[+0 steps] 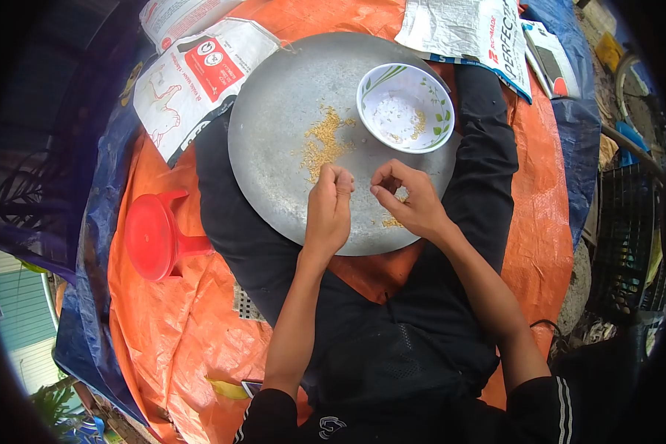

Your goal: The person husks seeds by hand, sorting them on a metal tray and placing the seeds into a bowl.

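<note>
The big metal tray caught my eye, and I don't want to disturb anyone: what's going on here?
A person has the left hand and right hand, fingers curled, over the round tray. Whether they pinch anything is too small to tell. Yellowish grains lie scattered on it, and a leaf-patterned bowl there holds a few more.

"RICHMADE" and "PERFEC" are printed on the white sack [459, 33] beyond the right hand [409, 201]; on the red panel [211, 68] beyond the left hand [328, 211], small lettering is blurred.

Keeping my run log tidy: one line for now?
left hand: fingers closed | right hand: fingers curled | grains: scattered on tray | bowl: on tray
</note>
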{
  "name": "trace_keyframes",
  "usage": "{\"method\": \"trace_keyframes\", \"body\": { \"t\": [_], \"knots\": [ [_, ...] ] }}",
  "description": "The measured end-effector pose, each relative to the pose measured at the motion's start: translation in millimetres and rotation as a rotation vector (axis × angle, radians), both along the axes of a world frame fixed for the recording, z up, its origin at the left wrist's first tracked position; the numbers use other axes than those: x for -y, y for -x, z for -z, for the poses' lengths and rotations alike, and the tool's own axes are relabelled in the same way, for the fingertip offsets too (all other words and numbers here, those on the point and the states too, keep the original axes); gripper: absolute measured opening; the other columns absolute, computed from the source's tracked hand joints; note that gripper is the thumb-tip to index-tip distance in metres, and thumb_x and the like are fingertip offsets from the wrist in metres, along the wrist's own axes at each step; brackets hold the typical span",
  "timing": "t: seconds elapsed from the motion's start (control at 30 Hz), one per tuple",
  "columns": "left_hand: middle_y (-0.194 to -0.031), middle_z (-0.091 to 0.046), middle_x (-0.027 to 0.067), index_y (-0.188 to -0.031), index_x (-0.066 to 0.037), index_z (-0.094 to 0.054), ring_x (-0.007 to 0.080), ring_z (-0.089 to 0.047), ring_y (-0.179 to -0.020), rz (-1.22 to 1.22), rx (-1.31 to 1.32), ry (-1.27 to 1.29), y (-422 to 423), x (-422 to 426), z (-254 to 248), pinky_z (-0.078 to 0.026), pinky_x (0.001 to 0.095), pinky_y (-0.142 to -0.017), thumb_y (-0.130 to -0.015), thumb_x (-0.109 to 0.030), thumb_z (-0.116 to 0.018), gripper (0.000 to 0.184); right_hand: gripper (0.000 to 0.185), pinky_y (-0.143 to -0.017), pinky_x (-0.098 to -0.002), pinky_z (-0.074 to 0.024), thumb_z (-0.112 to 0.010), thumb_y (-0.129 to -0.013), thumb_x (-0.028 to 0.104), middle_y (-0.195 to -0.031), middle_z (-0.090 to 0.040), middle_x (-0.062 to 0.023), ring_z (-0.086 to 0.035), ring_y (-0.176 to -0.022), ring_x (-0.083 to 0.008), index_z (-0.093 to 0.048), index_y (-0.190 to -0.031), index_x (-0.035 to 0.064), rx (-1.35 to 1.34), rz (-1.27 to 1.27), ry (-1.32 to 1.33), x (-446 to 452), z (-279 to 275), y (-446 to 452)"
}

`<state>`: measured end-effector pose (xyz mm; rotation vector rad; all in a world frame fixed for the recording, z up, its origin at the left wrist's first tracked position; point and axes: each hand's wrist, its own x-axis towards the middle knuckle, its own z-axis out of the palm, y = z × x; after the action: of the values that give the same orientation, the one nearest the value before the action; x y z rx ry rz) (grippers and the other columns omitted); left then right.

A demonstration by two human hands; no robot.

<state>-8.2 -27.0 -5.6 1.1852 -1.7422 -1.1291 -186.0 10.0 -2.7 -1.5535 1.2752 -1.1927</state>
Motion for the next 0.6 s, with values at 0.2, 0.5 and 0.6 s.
{"method": "trace_keyframes", "body": {
  "t": [0.2,0.5,0.6],
  "knots": [
    [-0.076,-0.054,0.0084,-0.098,0.0,-0.051,0.0154,-0.05,-0.068,0.02,0.017,0.013,13,-17,-7,-0.043,0.0323,-0.063,-0.108,-0.022,-0.043,0.025,0.008,-0.065,-0.029,-0.049,-0.069,-0.089,0.005,-0.081,-0.066,-0.0072,-0.062,-0.071,-0.0163,-0.064,-0.094,0.0004,0.127,0.048,-0.012,0,4,-7],
    [-0.074,-0.054,0.0119,-0.1,0.001,-0.052,0.02,-0.051,-0.064,0.033,0.079,0.128,11,-17,-5,-0.042,0.0356,-0.061,-0.107,-0.021,-0.046,0.024,0.01,-0.064,-0.0306,-0.0482,-0.07,-0.087,0.004,-0.084,-0.065,-0.0081,-0.061,-0.07,-0.0185,-0.063,-0.094,-0.0002,0.016,0.033,0.071,-1,-1,-4],
    [-0.075,-0.055,0.0128,-0.099,0.001,-0.052,0.0205,-0.052,-0.064,0.024,0.091,0.156,11,-16,-6,-0.042,0.0357,-0.061,-0.107,-0.02,-0.047,0.023,0.011,-0.063,-0.0308,-0.0483,-0.071,-0.086,0.002,-0.084,-0.064,-0.0084,-0.061,-0.07,-0.0192,-0.062,-0.093,0.0004,0.021,0.051,0.09,-1,1,-6]
  ]
}}
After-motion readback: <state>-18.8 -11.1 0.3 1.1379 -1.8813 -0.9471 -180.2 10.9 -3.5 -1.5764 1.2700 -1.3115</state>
